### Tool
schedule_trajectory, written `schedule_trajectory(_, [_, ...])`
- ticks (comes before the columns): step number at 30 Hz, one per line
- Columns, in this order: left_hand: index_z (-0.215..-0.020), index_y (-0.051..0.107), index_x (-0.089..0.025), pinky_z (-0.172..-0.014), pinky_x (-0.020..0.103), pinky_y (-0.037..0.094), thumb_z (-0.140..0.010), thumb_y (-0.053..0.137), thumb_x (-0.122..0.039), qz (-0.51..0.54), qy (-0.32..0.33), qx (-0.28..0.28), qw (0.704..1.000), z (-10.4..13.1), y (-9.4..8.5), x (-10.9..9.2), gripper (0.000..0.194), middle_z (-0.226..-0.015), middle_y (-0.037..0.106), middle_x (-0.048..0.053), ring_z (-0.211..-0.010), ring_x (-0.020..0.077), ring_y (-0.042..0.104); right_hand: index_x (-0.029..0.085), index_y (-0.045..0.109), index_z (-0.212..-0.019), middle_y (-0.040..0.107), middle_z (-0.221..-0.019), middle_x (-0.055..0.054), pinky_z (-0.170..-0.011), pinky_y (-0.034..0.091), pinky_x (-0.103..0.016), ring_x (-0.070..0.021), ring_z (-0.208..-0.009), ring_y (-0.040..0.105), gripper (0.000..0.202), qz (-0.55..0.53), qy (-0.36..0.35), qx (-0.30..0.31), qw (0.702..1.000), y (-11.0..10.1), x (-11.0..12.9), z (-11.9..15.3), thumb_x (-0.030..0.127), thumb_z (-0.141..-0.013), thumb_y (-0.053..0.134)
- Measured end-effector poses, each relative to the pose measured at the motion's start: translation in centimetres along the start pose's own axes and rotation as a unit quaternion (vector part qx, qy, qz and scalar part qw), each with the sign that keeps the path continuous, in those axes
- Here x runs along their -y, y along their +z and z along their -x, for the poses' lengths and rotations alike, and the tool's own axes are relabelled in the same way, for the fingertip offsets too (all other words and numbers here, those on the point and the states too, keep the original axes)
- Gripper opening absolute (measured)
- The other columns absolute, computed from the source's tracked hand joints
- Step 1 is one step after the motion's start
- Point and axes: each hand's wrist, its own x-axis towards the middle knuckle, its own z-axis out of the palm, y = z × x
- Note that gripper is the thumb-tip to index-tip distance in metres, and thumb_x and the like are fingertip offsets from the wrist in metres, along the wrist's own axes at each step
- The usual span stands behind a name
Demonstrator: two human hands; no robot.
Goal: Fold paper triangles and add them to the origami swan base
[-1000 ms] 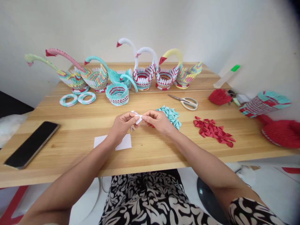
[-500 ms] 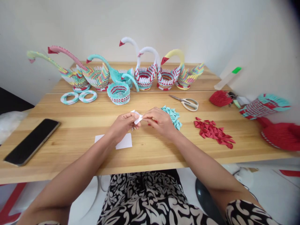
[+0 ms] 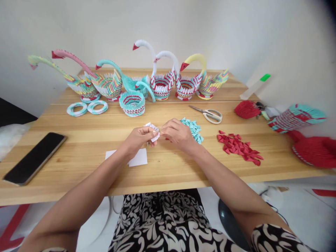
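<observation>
At the middle of the frame, a person's two bare hands meet above a wooden table (image 3: 170,175). The left hand (image 3: 138,139), left of centre, pinches a small white paper piece (image 3: 155,137) between thumb and fingers. The right hand (image 3: 178,134) is just beside it, fingers bunched narrowly at the paper's right edge; I cannot tell whether they grip it.

The white paper piece seems to me only partly folded. Two flat white sheets (image 3: 139,158), lower left of centre, look unfolded. Done already, by the look of them, are a heap of turquoise folded pieces (image 3: 193,131) beyond the right hand and a spread of red folded pieces (image 3: 239,148) at centre right. Paper swans (image 3: 161,89) line the upper part of the frame, apparently finished, with a turquoise bowl (image 3: 132,110) in front of them. Scissors (image 3: 203,111) lie upper right of centre.

The left hand's fingers partly cover more white paper (image 3: 150,125) behind them, so I can't count those pieces. The left forearm hides part of the sheets, and the right hand covers the heap's near edge. A red paper form (image 3: 312,150) is cut off at the right edge.
</observation>
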Motion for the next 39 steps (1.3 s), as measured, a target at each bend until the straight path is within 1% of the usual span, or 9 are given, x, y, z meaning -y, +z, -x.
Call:
schedule_trajectory(4, [-0.076,0.063,-0.016,-0.061,0.026,0.046,-0.078,0.069,-0.048,-0.119,0.079,-0.042,0.989,0.2,0.0,0.0,0.033,-0.066,0.064,0.001,-0.060,0.0137,0.057,0.018,0.063,-0.086,0.068,-0.087,-0.007,-0.078,0.045,-0.033,-0.0182,-0.084,0.058,0.025,-0.047,0.044,-0.013,0.998,0.4,-0.1,0.1,0.032,-0.100,0.047])
schedule_trajectory(10, [-0.085,0.065,-0.017,-0.068,0.026,0.047,-0.085,0.060,-0.036,-0.260,0.188,-0.077,0.944,0.2,0.2,0.5,0.020,-0.077,0.068,0.003,-0.070,0.0147,0.061,0.018,0.063,-0.086,0.067,-0.085,-0.003,-0.073,0.044,-0.029,-0.0155,-0.079,0.059,0.014,-0.141,0.210,-0.027,0.967,0.6,0.6,0.2,0.030,-0.092,0.060])
schedule_trajectory(14, [-0.083,0.064,-0.016,-0.062,0.025,0.047,-0.081,0.065,-0.039,-0.184,0.158,-0.064,0.968,0.0,0.1,0.7,0.023,-0.073,0.065,0.002,-0.066,0.0139,0.058,0.019,0.063,-0.094,0.066,-0.088,-0.003,-0.068,0.044,-0.026,-0.0138,-0.078,0.058,0.016,-0.257,0.286,-0.035,0.923,0.9,0.9,0.0,0.034,-0.087,0.063])
schedule_trajectory(18, [-0.079,0.063,-0.015,-0.059,0.024,0.046,-0.080,0.065,-0.042,-0.133,0.114,-0.038,0.984,0.0,0.0,0.5,0.027,-0.068,0.064,0.002,-0.061,0.0128,0.056,0.017,0.064,-0.101,0.065,-0.086,-0.002,-0.066,0.043,-0.025,-0.0121,-0.073,0.056,0.025,-0.328,0.305,-0.005,0.894,0.8,1.0,-0.2,0.037,-0.085,0.064])
schedule_trajectory(22, [-0.072,0.064,-0.016,-0.060,0.023,0.044,-0.079,0.065,-0.037,-0.189,0.132,-0.039,0.972,0.1,0.1,0.1,0.022,-0.063,0.062,-0.001,-0.059,0.0114,0.053,0.017,0.069,-0.104,0.063,-0.078,0.000,-0.068,0.043,-0.026,-0.0119,-0.071,0.055,0.031,-0.321,0.314,0.015,0.894,0.8,1.1,-0.2,0.040,-0.082,0.068])
schedule_trajectory(27, [-0.068,0.064,-0.016,-0.058,0.023,0.042,-0.081,0.062,-0.043,-0.168,0.088,-0.047,0.981,0.0,0.2,0.1,0.030,-0.061,0.060,-0.001,-0.055,0.0102,0.051,0.016,0.073,-0.103,0.065,-0.083,-0.003,-0.066,0.043,-0.025,-0.0120,-0.072,0.055,0.033,-0.318,0.329,-0.020,0.889,0.6,0.9,-0.3,0.041,-0.082,0.067])
schedule_trajectory(30, [-0.065,0.062,-0.016,-0.061,0.023,0.042,-0.083,0.060,-0.043,-0.183,0.085,-0.052,0.978,-0.1,0.1,0.2,0.033,-0.062,0.061,0.000,-0.057,0.0106,0.052,0.016,0.073,-0.106,0.063,-0.076,-0.001,-0.061,0.041,-0.024,-0.0106,-0.065,0.051,0.037,-0.330,0.352,-0.004,0.876,0.4,0.6,-0.2,0.043,-0.081,0.067])
schedule_trajectory(34, [-0.061,0.060,-0.016,-0.059,0.024,0.040,-0.084,0.058,-0.042,-0.252,0.107,-0.063,0.960,0.0,-0.2,0.1,0.035,-0.058,0.060,0.000,-0.056,0.0115,0.051,0.014,0.073,-0.087,0.057,-0.063,0.001,-0.055,0.036,-0.023,-0.0088,-0.057,0.045,0.035,-0.326,0.361,0.022,0.873,0.4,0.3,-0.1,0.047,-0.080,0.066])
schedule_trajectory(39, [-0.076,0.067,-0.017,-0.066,0.024,0.046,-0.080,0.065,-0.035,-0.262,0.154,-0.009,0.953,0.2,-0.4,-0.4,0.018,-0.068,0.067,0.000,-0.063,0.0130,0.058,0.015,0.066,-0.074,0.057,-0.061,0.001,-0.053,0.036,-0.022,-0.0095,-0.057,0.046,0.032,-0.296,0.379,-0.004,0.877,0.3,0.4,-0.1,0.046,-0.078,0.065])
